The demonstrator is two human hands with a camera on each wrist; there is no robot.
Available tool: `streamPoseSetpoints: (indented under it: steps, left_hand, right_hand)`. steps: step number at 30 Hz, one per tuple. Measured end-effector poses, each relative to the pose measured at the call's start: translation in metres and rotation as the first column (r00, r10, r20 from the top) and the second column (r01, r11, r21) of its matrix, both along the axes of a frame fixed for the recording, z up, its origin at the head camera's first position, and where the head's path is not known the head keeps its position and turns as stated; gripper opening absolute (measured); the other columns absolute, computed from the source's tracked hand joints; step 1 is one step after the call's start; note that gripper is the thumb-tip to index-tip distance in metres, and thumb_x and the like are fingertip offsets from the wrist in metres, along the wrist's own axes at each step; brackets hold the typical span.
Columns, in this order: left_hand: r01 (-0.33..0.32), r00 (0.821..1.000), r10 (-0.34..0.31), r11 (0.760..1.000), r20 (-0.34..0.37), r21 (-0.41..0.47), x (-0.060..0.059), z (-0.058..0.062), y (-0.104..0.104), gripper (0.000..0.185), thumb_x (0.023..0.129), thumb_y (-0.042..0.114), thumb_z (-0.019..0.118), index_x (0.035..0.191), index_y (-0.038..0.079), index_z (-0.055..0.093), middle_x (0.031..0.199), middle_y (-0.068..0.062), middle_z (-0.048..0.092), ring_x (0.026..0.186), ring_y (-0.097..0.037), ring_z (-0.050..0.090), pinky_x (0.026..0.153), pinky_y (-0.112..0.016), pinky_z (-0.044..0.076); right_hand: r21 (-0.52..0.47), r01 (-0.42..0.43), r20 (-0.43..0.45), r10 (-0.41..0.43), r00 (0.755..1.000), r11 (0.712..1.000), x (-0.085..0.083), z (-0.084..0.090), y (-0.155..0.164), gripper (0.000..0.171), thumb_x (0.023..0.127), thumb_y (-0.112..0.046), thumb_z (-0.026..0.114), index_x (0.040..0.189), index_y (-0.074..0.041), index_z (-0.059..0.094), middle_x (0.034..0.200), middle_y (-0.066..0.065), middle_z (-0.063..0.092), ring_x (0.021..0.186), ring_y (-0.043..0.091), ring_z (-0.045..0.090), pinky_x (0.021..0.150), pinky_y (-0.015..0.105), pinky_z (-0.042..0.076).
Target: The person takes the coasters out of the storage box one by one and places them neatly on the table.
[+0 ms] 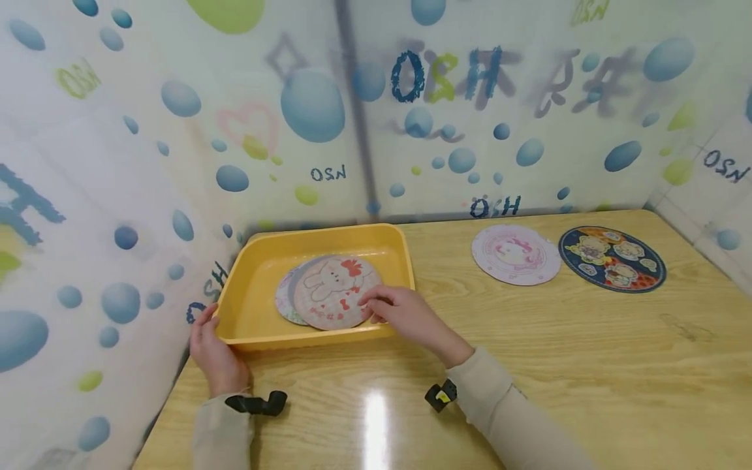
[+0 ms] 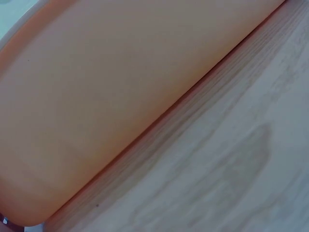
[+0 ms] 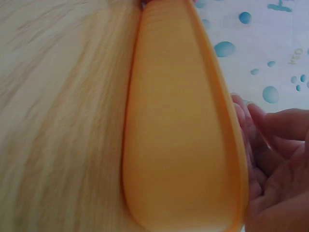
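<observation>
The rabbit disc [image 1: 336,291], a round pinkish card with a white bunny and a red bow, lies inside the yellow tray [image 1: 258,261], on top of a second disc [image 1: 284,301] of which only a greyish sliver shows at its left edge. The right hand [image 1: 405,315] reaches over the tray's near wall, and its fingertips [image 1: 371,301] rest curled on the disc's right rim. Whether they pinch the edge or only touch it cannot be told; the thumb is hidden under the hand. In the right wrist view the fingers [image 3: 270,145] appear loosely bent behind the tray's wall, the disc itself out of sight. The left hand [image 1: 214,349] holds the tray's near left corner, thumb against the outer wall, the fingers bunched together and partly hidden by the corner. The left wrist view shows only the tray's orange-looking side against the wooden table [image 1: 587,365]. Well to the right of the tray lie a pale pink disc [image 1: 516,254] and, just beside it, a dark blue disc [image 1: 612,258] with cartoon figures too small to make out.
</observation>
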State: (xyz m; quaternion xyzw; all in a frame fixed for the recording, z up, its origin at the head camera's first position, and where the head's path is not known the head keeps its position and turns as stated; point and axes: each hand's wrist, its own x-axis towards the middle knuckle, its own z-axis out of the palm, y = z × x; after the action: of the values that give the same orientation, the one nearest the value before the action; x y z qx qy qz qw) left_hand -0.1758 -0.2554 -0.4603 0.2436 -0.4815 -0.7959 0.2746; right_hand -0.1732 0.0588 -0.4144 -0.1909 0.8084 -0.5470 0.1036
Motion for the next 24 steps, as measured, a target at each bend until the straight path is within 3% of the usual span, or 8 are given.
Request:
streamPoseSetpoints:
  steps: [3,6,12,17,21,24]
  left_hand:
    - [0.011,1.000,-0.011,1.000,0.011,-0.013,0.000,-0.001,0.001,0.029,0.093,0.018,0.041,0.116,0.012,0.056,0.127,0.001,0.041,0.113,-0.019,0.044,0.093,-0.027,0.040]
    - [0.003,1.000,-0.003,1.000,0.012,-0.015,0.000,-0.001,0.001,0.029,0.093,0.018,0.041,0.116,0.012,0.057,0.127,0.001,0.041,0.112,-0.019,0.044,0.092,-0.026,0.040]
    - [0.001,1.000,-0.001,1.000,0.016,-0.029,0.001,-0.001,-0.001,0.029,0.093,0.019,0.041,0.117,0.012,0.056,0.128,0.001,0.041,0.113,-0.018,0.043,0.093,-0.026,0.039]
    - [-0.004,1.000,0.004,1.000,0.012,-0.024,0.003,-0.002,-0.001,0.029,0.093,0.018,0.041,0.116,0.012,0.057,0.128,0.001,0.041,0.113,-0.019,0.043,0.095,-0.027,0.038]
    - [-0.002,1.000,0.002,1.000,0.009,-0.029,0.003,-0.001,0.000,0.029,0.093,0.018,0.041,0.116,0.012,0.057,0.128,0.001,0.041,0.113,-0.019,0.043,0.095,-0.028,0.038]
    - [0.006,1.000,-0.005,0.999,0.004,-0.041,0.003,0.000,0.001,0.029,0.093,0.019,0.041,0.117,0.012,0.056,0.128,0.001,0.040,0.113,-0.019,0.043,0.095,-0.028,0.038]
  right_hand:
    - [0.058,0.040,0.013,-0.041,0.999,0.998,-0.004,0.001,-0.004,0.023,0.092,-0.025,0.047,0.102,-0.011,0.062,0.084,0.001,0.064,0.070,0.016,0.058,0.064,0.028,0.050]
    - [0.206,0.076,-0.053,-0.067,0.996,0.976,-0.007,0.003,-0.010,0.025,0.091,-0.030,0.047,0.101,-0.013,0.063,0.080,-0.001,0.064,0.063,0.011,0.057,0.060,0.027,0.047]
    - [0.479,0.145,-0.210,-0.048,0.977,0.866,-0.011,0.004,-0.025,0.022,0.090,-0.033,0.049,0.097,-0.020,0.065,0.069,-0.010,0.060,0.056,0.007,0.050,0.053,0.026,0.039]
    - [0.570,0.128,-0.243,0.018,0.970,0.811,-0.013,0.002,-0.029,0.018,0.088,-0.030,0.050,0.091,-0.022,0.066,0.062,-0.013,0.055,0.057,0.008,0.048,0.052,0.025,0.038]
    - [0.618,0.134,-0.281,0.058,0.958,0.775,-0.013,0.001,-0.029,0.017,0.087,-0.027,0.051,0.076,-0.022,0.063,0.056,-0.010,0.050,0.053,0.008,0.047,0.050,0.024,0.037]
    - [0.645,0.139,-0.286,0.068,0.956,0.752,-0.013,0.000,-0.029,0.016,0.087,-0.025,0.052,0.075,-0.021,0.061,0.058,-0.009,0.050,0.053,0.009,0.047,0.050,0.024,0.037]
